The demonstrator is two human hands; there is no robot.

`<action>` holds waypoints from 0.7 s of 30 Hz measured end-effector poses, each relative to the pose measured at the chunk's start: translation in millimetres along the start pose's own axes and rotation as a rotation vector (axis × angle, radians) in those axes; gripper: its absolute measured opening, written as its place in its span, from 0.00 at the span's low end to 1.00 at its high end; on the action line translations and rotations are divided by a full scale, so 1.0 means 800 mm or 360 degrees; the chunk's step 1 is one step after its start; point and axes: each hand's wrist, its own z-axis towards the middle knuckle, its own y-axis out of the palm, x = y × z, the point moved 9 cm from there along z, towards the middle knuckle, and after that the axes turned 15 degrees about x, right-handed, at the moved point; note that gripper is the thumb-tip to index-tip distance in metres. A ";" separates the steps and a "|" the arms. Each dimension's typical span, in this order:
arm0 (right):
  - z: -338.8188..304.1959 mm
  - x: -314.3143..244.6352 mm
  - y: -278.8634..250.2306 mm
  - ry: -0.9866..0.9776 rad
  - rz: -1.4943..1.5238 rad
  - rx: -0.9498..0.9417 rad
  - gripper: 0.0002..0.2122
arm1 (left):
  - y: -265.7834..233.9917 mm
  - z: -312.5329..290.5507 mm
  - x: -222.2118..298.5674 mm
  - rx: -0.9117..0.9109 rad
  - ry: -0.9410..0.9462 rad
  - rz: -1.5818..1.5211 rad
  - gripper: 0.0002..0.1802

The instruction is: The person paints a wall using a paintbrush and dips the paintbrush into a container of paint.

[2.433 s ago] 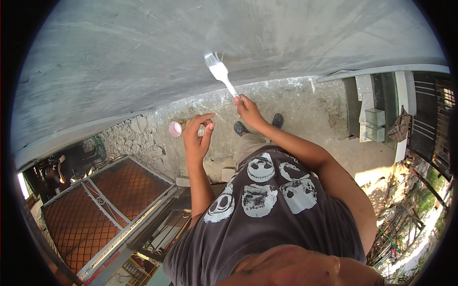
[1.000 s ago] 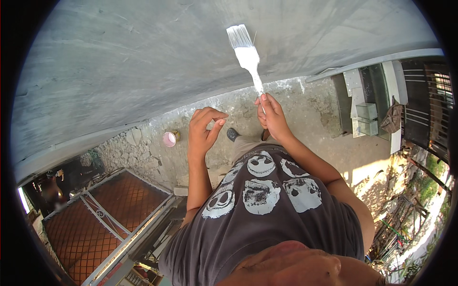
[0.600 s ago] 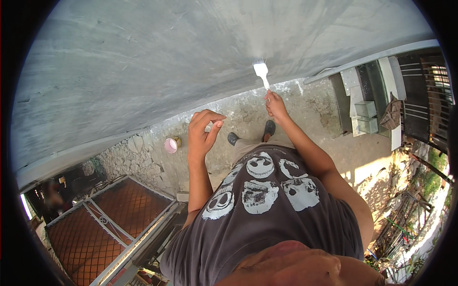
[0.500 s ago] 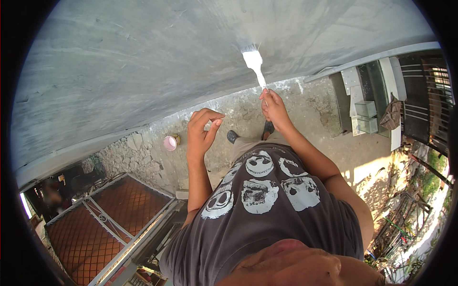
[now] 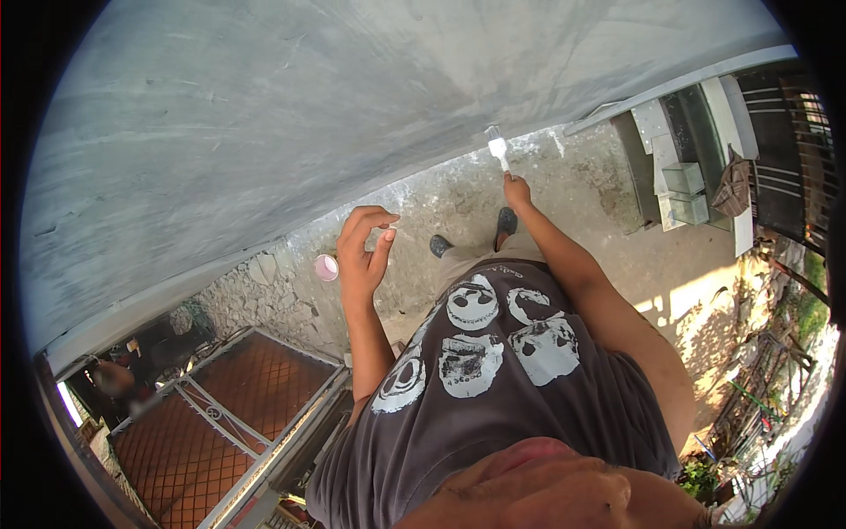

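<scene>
**White brush (image 5: 499, 151) low by a streaky grey wall (image 5: 264, 115)**

The right hand (image 5: 517, 190) was closed firmly around the end of the brush's handle, arm stretched well forward. The bristles pointed at the bottom of the wall, near where it met the concrete ground (image 5: 582, 212); from where I stood, I couldn't tell whether they touched it.

The left hand (image 5: 362, 253) hung in the air, fingers curled, thumb and fingertips apart, with nothing in it that I could make out. Just beside it, lower down, stood a pinkish cup (image 5: 326, 267), pale inside.

As for progress, grey covered the wall broadly, but unevenly: streaks and cloudy patches ran right across it, so I judged the surface far from uniform. Which strokes were fresh, I couldn't say. White splashes marked the ground along the wall's foot.

Farther out lay broken stones (image 5: 256, 286), a meshed orange-brown panel (image 5: 220, 388) and, off right, two glass tanks (image 5: 685, 192).
</scene>
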 end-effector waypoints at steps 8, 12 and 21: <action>-0.143 -0.156 -0.042 -0.0595 0.0603 -0.0319 0.20 | 0.011 -0.011 -0.007 -0.0015 -0.0013 0.0016 0.10; -0.135 -0.135 -0.027 -0.0742 0.0456 -0.0302 0.20 | 0.017 -0.008 -0.006 -0.0029 -0.0005 0.0011 0.10; -0.017 0.004 0.005 0.0277 0.0595 0.0118 0.24 | 0.015 -0.012 -0.004 -0.0032 -0.0020 0.0051 0.15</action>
